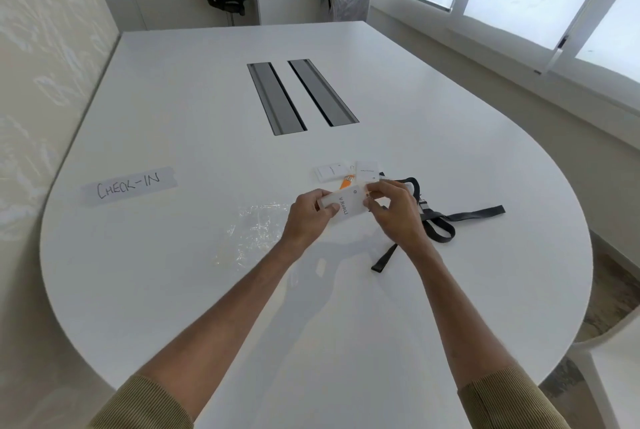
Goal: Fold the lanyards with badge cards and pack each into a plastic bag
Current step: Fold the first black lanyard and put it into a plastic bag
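The white badge card (343, 205) sat between both hands. The left hand (306, 221) gripped its 9 o'clock end and the right hand (394, 212) pinched its 3 o'clock end. A clear plastic bag (252, 224) lay at the left hand's 9 o'clock, and a dark lanyard (446, 221) at the right hand's 3 o'clock. Two more badge cards (330, 172) lay at 12 o'clock.

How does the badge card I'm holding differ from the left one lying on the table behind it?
The held card is lifted off the table, gripped at its ends by the left hand and the right hand. The far left card lies flat and untouched. The held card shows bold dark lettering, while the far left card's marks are faint. Both are white rectangles.
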`<action>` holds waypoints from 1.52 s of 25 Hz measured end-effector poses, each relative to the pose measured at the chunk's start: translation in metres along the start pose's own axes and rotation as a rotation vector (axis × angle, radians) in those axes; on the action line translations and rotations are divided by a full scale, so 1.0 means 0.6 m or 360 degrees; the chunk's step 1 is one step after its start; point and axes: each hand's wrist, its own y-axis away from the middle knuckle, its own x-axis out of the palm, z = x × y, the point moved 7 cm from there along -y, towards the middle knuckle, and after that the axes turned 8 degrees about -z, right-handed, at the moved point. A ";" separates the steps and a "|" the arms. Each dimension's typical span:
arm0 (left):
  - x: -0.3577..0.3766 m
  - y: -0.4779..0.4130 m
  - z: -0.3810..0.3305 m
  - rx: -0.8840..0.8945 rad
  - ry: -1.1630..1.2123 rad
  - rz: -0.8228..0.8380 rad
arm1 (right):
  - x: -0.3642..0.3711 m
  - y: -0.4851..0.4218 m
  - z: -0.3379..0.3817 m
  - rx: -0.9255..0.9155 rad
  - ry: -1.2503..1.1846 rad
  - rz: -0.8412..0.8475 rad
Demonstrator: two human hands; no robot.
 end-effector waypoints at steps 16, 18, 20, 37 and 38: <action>-0.072 0.014 -0.162 0.0041 0.0911 0.0134 | -0.038 0.012 0.117 0.0079 -0.0624 -0.0129; -0.076 0.012 -0.162 0.0026 0.0942 0.0187 | -0.024 0.021 0.132 0.0110 -0.0697 -0.0119; -0.081 0.012 -0.156 -0.0008 0.0966 0.0226 | -0.010 0.033 0.151 0.0102 -0.0759 -0.0077; -0.151 0.026 -0.038 -0.0581 0.1476 0.0201 | 0.093 0.168 0.181 0.0109 -0.0505 0.0305; -0.155 0.026 -0.038 -0.0542 0.1460 0.0194 | 0.096 0.174 0.187 0.0105 -0.0522 0.0334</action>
